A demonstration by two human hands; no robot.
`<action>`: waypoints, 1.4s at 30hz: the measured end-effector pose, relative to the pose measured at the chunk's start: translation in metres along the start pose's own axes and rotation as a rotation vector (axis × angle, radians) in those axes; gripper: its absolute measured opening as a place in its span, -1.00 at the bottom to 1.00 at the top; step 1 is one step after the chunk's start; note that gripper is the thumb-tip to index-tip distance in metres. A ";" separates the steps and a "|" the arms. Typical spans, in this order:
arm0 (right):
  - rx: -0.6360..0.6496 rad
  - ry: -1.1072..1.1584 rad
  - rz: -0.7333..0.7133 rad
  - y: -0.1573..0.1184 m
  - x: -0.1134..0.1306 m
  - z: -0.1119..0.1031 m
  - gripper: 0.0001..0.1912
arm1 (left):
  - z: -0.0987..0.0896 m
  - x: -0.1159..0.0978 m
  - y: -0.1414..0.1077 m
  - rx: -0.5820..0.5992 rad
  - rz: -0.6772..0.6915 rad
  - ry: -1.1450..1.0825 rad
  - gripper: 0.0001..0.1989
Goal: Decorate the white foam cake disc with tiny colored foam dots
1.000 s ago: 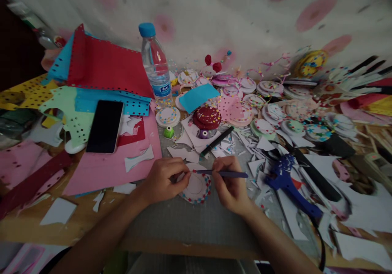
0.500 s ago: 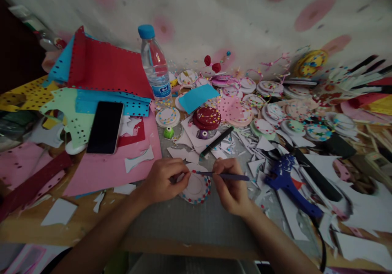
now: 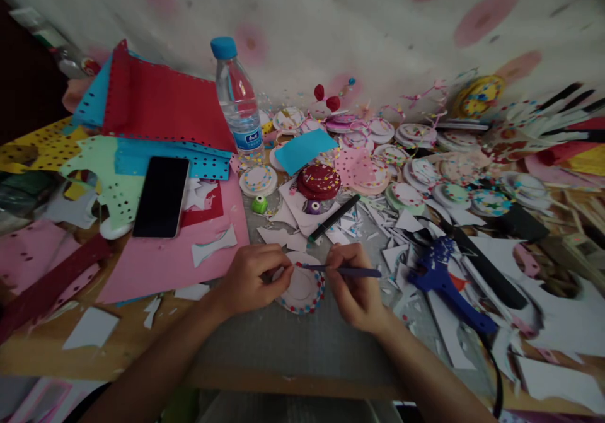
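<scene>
Near the close edge of the surface (image 3: 297, 347) are one star-rimmed disc (image 3: 302, 292) and one slim purple tool (image 3: 362, 272). Beyond them are two round beads, one green (image 3: 259, 205) and one purple (image 3: 314, 207), and one dark pen (image 3: 333, 218). One phone (image 3: 162, 196) lies toward the left edge, one bottle (image 3: 240, 108) toward the far edge.

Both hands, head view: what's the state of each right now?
Left hand: grip closed at the white disc's edge.
Right hand: grip closed on the slim dark tool.

2 bare hands (image 3: 258, 278) (image 3: 355, 286) over 1 white disc (image 3: 301, 287), slim purple tool (image 3: 357, 272) in right fingers
</scene>
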State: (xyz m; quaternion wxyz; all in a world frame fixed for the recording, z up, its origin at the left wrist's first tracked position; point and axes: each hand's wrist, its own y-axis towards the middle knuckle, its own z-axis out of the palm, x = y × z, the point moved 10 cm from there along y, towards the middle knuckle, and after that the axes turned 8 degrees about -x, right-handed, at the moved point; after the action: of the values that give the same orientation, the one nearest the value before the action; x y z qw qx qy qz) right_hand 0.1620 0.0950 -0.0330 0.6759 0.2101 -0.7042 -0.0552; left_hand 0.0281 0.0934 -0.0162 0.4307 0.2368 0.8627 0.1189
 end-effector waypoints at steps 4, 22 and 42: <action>0.009 -0.008 -0.007 0.000 0.000 0.001 -0.84 | 0.000 0.001 -0.001 0.006 0.003 0.003 -0.89; -0.027 -0.073 0.002 0.001 -0.001 -0.002 -0.89 | 0.002 0.000 0.000 0.017 0.001 0.018 -0.87; -0.084 -0.196 0.191 0.009 0.021 -0.033 -0.87 | -0.006 0.032 -0.004 0.142 -0.293 -0.021 -0.73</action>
State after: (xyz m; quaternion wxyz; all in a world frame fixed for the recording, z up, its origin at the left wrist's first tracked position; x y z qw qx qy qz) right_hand 0.1917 0.1024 -0.0070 0.6144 0.1071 -0.7807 -0.0402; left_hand 0.0052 0.1069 -0.0359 0.4346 0.1394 0.8897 -0.0089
